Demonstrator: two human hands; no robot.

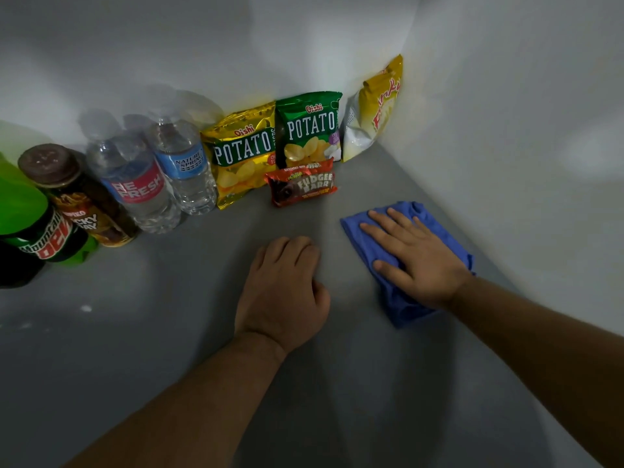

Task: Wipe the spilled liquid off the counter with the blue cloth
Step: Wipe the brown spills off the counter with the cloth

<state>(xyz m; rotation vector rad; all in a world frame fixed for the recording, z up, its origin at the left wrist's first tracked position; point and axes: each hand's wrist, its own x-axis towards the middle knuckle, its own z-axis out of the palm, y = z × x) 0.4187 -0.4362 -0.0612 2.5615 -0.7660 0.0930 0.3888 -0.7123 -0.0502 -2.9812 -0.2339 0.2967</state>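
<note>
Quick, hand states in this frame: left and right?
Left hand: closed, fingers curled, holding nothing, resting on the counter.
Right hand: open, fingers straight, pressing the blue cloth flat.

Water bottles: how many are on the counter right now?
2. The red-label bottle stands left of centre in the back row; the blue-label bottle stands beside it on the right, next to the yellow chip bag. More may be out of frame at left.
</note>
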